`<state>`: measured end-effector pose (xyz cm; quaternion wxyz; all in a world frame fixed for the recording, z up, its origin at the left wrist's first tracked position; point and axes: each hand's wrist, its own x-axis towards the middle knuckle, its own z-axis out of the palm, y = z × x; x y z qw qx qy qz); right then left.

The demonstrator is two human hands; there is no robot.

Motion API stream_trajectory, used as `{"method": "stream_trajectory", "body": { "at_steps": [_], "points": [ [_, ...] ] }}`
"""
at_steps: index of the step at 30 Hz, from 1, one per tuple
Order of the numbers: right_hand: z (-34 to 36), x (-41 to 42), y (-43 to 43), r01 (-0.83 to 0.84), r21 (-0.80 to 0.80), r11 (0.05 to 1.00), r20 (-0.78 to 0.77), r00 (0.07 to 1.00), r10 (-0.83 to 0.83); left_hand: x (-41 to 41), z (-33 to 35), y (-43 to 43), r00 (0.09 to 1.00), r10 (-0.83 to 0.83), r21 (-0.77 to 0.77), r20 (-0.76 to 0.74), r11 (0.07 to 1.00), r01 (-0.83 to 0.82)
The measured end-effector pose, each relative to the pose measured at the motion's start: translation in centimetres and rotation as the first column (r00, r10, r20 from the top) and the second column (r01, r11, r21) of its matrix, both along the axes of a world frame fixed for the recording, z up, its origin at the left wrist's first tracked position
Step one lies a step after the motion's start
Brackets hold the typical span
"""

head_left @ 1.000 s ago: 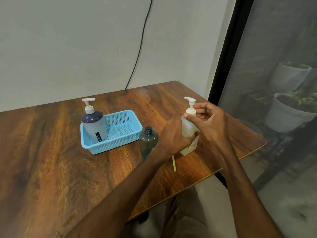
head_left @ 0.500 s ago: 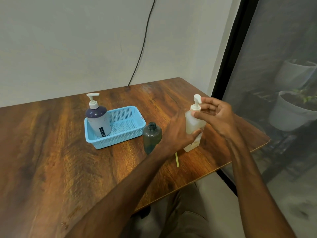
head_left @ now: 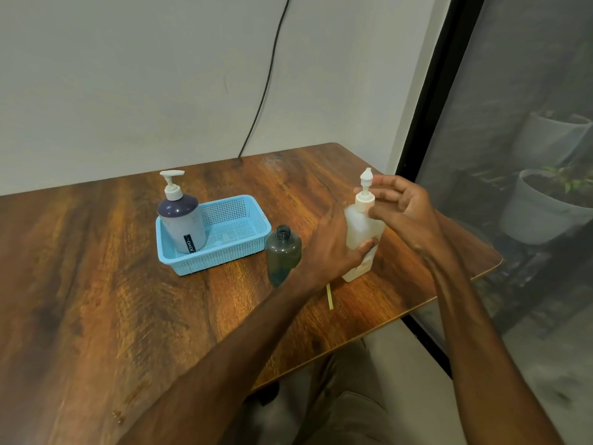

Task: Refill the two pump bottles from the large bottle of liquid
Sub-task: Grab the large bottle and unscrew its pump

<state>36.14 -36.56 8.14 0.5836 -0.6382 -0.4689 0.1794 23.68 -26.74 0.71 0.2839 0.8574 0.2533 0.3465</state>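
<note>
Gripping white pump bottle (head_left: 361, 232) on surface (head_left: 96, 284), near right edge: left hand (head_left: 333, 248) curled round the body, right hand (head_left: 401, 210) pinching the pump collar between thumb and fingertips (other fingers loosely spread). Just left of it, dark uncapped bottle (head_left: 284, 252) standing on surface. Further left, blue basket (head_left: 224, 261) holding purple-grey pump bottle (head_left: 183, 223) upright at its left end.

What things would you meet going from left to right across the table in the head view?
First the purple-topped pump bottle, standing in the blue basket → open dark bottle → yellow strip → white pump bottle.
</note>
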Motion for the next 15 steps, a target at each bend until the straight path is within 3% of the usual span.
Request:
{"method": "stream_trajectory", "body": {
  "at_steps": [5, 11, 15],
  "points": [
    [-0.16, -0.71, 0.25, 0.105, 0.031, 0.994, 0.074, 0.991, -0.107, -0.16, 0.22, -0.25, 1.000, -0.010, 0.009, 0.008, 1.000, 0.010],
    [-0.14, -0.55, 0.17, 0.023, -0.034, 0.999, 0.064, 0.998, -0.021, -0.40, 0.76, -0.45, 1.000, -0.025, -0.022, -0.014, 0.999, 0.024],
    [-0.21, -1.13, 0.33, 0.127, 0.003, 0.992, 0.117, 0.985, -0.126, -0.50, 0.95, -0.62, 0.999, -0.035, -0.022, -0.014, 0.999, 0.035]
  ]
}}
